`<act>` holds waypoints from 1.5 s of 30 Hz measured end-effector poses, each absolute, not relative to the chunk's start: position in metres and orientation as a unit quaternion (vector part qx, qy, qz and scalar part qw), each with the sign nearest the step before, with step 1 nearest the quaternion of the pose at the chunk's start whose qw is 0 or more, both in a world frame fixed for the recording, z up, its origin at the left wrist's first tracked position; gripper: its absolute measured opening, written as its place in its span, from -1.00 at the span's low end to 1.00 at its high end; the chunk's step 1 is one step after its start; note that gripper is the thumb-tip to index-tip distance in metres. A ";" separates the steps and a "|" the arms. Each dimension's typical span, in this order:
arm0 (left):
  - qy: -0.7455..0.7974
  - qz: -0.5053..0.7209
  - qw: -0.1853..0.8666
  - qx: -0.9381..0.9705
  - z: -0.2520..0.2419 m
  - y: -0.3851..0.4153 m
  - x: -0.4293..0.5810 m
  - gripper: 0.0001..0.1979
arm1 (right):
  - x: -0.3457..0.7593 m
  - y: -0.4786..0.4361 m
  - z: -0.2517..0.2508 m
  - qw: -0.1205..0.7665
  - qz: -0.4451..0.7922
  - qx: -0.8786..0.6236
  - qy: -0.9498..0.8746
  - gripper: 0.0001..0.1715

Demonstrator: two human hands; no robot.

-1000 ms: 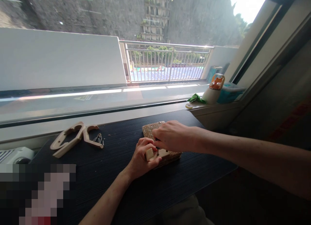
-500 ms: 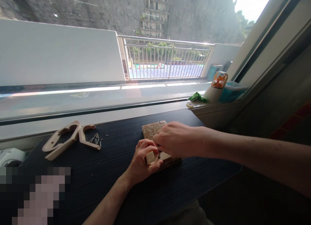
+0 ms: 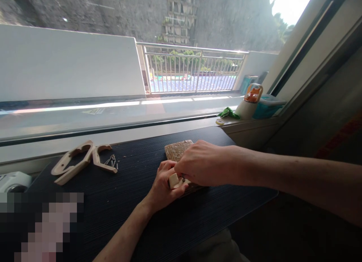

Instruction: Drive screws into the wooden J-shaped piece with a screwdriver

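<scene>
On the dark table lies a rough, flaky board [image 3: 178, 150]. My left hand [image 3: 161, 187] rests on its near left part, fingers and thumb curled round a pale wooden piece [image 3: 173, 180]. Above that piece my right hand [image 3: 201, 163] is closed in a fist, its fingers touching those of the left. A short, dark metal shaft [image 3: 183, 178] points down out of the right fist toward the wood. Whether it is a screw or a tool's tip I cannot tell, since the fist hides the rest.
Two curved wooden pieces [image 3: 74, 159] [image 3: 98, 162] lie at the table's [image 3: 127, 220] left, beside several loose screws [image 3: 112, 162]. Along the windowsill stand a white bottle with an orange top [image 3: 250, 101], a green cloth [image 3: 228, 113] and a teal box [image 3: 268, 106]. A pixelated patch covers the lower left.
My right fist has shifted slightly left and down over the wooden piece, and less of the metal shaft shows. My left hand keeps its hold.
</scene>
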State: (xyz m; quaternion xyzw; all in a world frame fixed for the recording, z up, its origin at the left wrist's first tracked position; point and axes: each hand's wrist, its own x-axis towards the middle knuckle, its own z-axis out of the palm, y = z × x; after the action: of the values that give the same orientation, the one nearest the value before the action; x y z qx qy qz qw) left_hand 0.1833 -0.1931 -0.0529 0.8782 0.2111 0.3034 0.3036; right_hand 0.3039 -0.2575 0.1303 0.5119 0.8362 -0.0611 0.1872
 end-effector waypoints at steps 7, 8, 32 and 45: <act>0.194 0.304 0.312 0.879 -0.045 -0.192 0.183 -0.88 | 0.313 -0.252 0.115 0.145 -0.063 0.564 0.811 -0.73; 0.192 0.302 0.314 0.879 -0.044 -0.192 0.182 -0.87 | 0.312 -0.251 0.114 0.144 -0.060 0.576 0.802 -0.69; 0.195 0.316 0.307 0.876 -0.044 -0.193 0.184 -0.87 | 0.309 -0.249 0.122 0.172 -0.023 0.573 0.801 -0.67; 0.198 0.306 0.304 0.880 -0.044 -0.193 0.183 -0.87 | 0.310 -0.250 0.119 0.152 -0.056 0.562 0.811 -0.75</act>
State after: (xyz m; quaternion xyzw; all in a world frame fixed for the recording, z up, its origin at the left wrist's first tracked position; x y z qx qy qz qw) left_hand 0.1829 -0.1931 -0.0439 0.8801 0.1978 0.3065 0.3039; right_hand 0.3102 -0.2499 0.1190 0.5619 0.8113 -0.0556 0.1516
